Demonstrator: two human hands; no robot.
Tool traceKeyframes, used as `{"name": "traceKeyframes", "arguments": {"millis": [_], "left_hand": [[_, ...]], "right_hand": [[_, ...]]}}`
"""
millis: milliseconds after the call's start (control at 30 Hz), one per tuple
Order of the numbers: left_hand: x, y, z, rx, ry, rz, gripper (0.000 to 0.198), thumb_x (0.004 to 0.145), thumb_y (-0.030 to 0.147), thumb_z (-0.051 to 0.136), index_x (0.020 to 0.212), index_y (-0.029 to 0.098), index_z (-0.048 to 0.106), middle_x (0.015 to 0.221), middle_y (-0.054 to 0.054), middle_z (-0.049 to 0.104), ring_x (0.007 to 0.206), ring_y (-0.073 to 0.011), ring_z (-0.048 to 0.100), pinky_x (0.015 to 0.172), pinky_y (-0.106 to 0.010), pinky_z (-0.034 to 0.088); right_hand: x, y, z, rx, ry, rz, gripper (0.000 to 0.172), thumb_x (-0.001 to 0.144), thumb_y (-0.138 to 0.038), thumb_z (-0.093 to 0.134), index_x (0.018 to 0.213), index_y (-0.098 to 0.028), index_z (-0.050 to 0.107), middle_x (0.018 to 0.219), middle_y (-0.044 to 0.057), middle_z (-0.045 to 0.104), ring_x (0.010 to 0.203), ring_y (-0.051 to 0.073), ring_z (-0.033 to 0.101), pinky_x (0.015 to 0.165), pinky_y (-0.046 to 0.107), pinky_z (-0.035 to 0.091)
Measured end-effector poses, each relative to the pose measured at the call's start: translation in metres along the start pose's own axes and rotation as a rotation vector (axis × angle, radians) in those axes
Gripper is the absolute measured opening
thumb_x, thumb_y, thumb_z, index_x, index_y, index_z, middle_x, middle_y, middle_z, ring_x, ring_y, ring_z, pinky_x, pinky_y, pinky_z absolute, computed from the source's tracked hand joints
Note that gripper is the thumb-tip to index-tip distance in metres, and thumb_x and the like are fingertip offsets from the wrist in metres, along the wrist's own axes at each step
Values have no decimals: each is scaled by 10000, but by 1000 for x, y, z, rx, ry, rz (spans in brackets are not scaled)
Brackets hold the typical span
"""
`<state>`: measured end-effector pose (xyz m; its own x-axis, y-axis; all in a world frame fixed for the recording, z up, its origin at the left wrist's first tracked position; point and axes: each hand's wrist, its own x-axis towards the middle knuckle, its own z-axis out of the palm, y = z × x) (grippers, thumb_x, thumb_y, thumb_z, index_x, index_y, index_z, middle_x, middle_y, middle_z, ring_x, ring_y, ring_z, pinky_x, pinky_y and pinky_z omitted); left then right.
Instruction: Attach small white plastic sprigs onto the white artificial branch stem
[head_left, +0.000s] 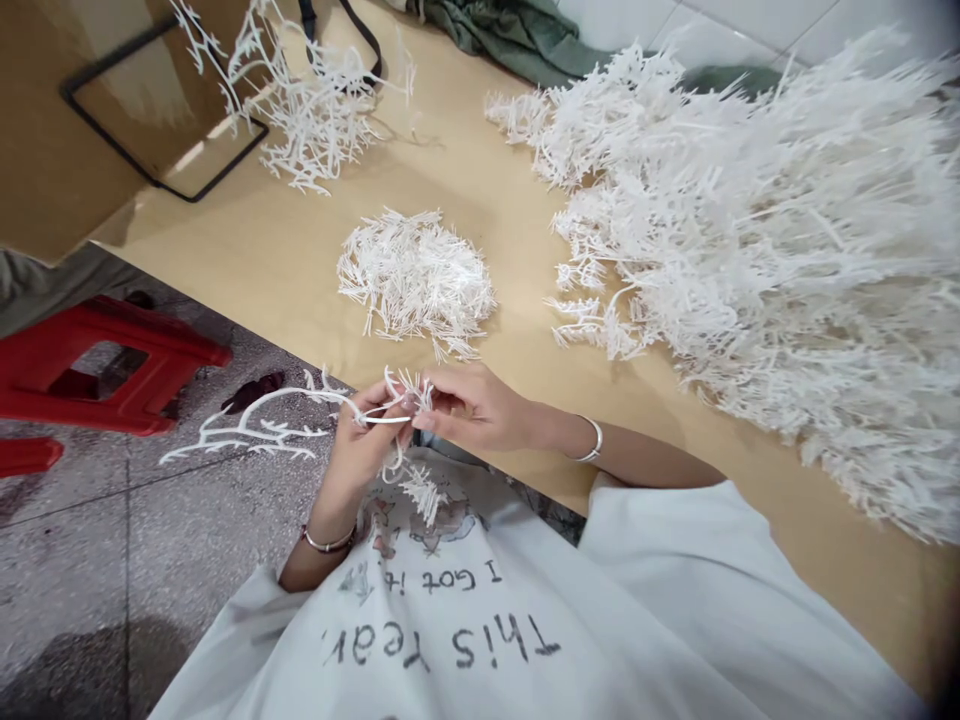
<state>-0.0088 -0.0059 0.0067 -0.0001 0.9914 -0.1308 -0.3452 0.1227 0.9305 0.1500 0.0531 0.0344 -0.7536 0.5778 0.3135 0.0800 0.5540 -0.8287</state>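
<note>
Head view: left hand (360, 440) and right hand (476, 405) fingers pinch white branch (255, 425); their tips hide the joint

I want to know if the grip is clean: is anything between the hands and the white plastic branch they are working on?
Nothing visible: the left hand and right hand both pinch the white plastic branch directly, above the lap.

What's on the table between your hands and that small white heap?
Only bare tabletop shows in the head view between the hands, holding a white branch, and the small heap.
</note>
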Motion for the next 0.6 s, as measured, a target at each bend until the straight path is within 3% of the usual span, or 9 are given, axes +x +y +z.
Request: {"name": "traceKeyframes", "arguments": {"millis": [167,300,433,600], "left_hand": [[2,2,1,-190,-67,-164,242,722,344,711,644,155,581,405,69,396,341,-37,289,353,-184,196],[3,4,6,-427,-167,-273,309,678,326,741,583,159,499,383,89,321,337,-27,241,362,-174,227],[0,5,17,-615,-185,-330,322,635,283,746,561,171,453,362,114,209,320,-22,152,344,-158,216],[-6,5,29,-727,-170,-330,323,661,303,703,570,193,414,349,128,90,314,-30,44,317,-161,143]], "right_hand": [[2,-6,-4,122,-85,122,290,940,-281,440,719,-120,535,563,-60,357,499,36,309,478,176,251],[3,-9,-4,353,-112,221,359,947,-338,411,646,-145,441,562,-64,304,496,43,282,467,187,250],[3,-10,4,618,-27,232,357,923,-370,469,642,-157,416,554,-67,341,476,35,297,454,185,259],[-2,-17,14,944,169,339,391,850,-377,581,588,-167,382,467,-103,281,389,13,210,371,164,184]]}}
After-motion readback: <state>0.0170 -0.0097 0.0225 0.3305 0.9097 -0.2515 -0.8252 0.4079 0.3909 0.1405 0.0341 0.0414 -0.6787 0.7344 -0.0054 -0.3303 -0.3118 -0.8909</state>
